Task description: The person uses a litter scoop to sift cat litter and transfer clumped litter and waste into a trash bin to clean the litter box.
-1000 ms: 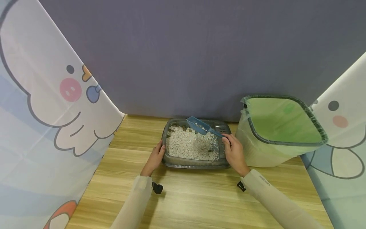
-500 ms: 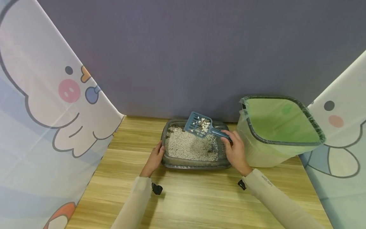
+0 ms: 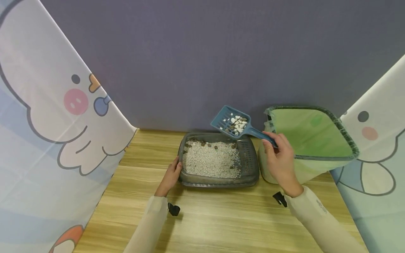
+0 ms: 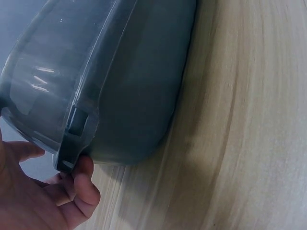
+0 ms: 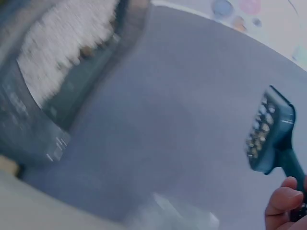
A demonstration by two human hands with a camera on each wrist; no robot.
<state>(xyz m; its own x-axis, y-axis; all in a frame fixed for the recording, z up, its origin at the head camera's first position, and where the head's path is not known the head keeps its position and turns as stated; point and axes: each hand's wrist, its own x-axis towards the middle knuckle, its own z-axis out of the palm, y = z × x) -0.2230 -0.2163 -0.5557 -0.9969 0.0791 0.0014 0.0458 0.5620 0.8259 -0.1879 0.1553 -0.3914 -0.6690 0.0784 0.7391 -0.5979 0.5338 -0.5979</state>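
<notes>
A dark grey litter box stands on the wooden table, with pale litter and several brown clumps inside. My left hand grips its left rim; in the left wrist view the fingers curl under the rim's edge. My right hand holds a blue slotted litter scoop by its handle, raised above the box's back right corner. White pellets and brown clumps lie in the scoop. The right wrist view is blurred but shows the scoop and part of the thumb.
Right of the box stands a bin with a dark rim and a pale green liner. A grey panel rises behind the table. Cartoon-printed cloths hang left and right. Bare wooden tabletop lies in front of the box.
My right hand has lifted the loaded scoop from low over the litter and moved it up and right, towards the bin. My left hand stays at the box's rim.
</notes>
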